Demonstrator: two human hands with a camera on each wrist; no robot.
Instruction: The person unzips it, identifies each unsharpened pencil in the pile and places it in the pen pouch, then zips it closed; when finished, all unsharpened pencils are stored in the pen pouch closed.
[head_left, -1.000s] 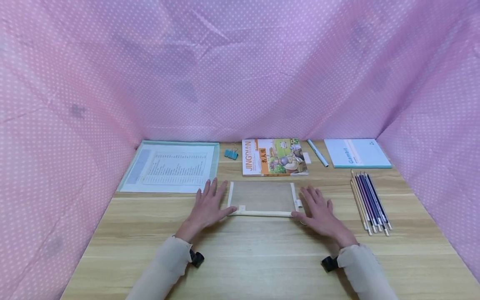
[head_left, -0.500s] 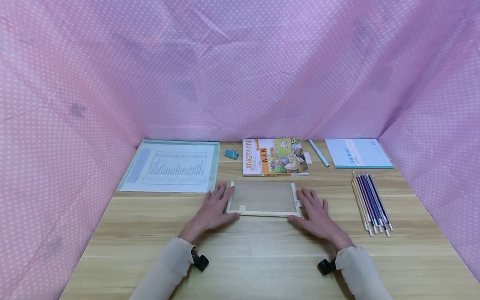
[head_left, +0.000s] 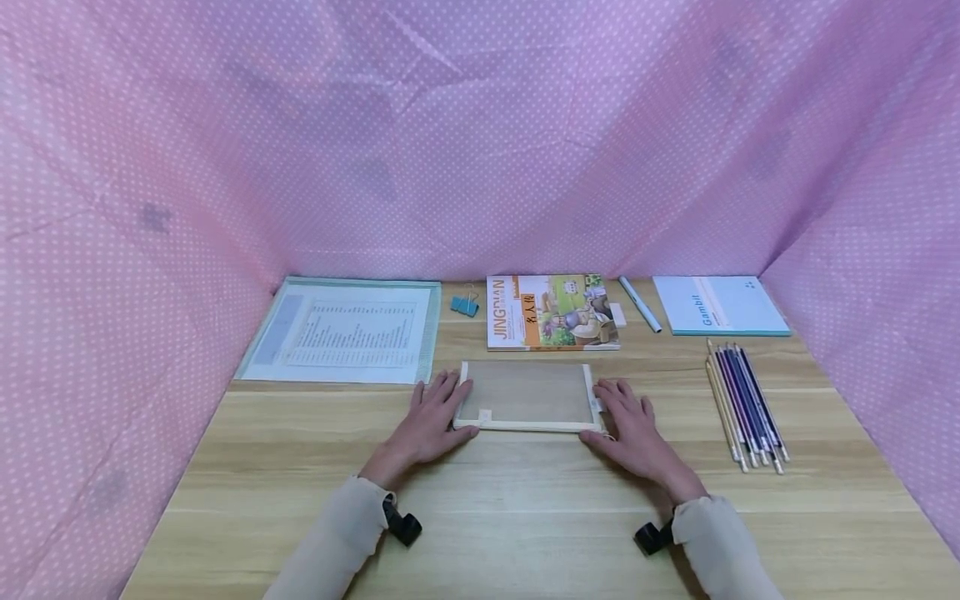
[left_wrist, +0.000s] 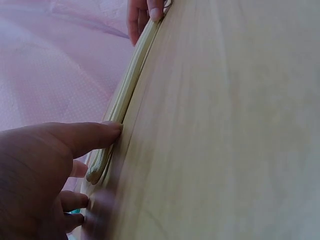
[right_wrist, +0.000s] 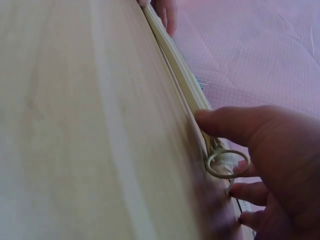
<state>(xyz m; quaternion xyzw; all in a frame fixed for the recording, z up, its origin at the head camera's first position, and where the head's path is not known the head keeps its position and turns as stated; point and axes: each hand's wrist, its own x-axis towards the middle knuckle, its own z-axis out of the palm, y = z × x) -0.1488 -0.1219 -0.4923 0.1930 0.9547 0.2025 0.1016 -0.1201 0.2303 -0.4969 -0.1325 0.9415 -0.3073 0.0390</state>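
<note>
A flat zippered mesh pouch (head_left: pixel 525 393) with cream edging lies on the wooden table in the head view. At its left end is my left hand (head_left: pixel 426 423), fingers spread along the side and thumb on the front edge. My right hand (head_left: pixel 628 429) mirrors this at the other end. In the left wrist view the left thumb (left_wrist: pixel 102 136) touches the zipper edge (left_wrist: pixel 131 75). The right wrist view shows a metal zipper ring (right_wrist: pixel 227 164) hanging just below the right thumb (right_wrist: pixel 225 122). Both hands' fingers look fairly straight.
Behind the pouch lie a colourful book (head_left: pixel 553 312), a teal binder clip (head_left: pixel 465 306) and a light-blue pen (head_left: pixel 640 304). A document folder (head_left: pixel 337 331) sits at left. At right are a blue notebook (head_left: pixel 720 306) and several pencils (head_left: pixel 746 408). Pink dotted cloth (head_left: pixel 480 142) surrounds the table.
Both hands have come inward to the pouch's ends, their fingers now along its sides. The pouch itself has hardly shifted. Over the last half second the hands stay almost still.
</note>
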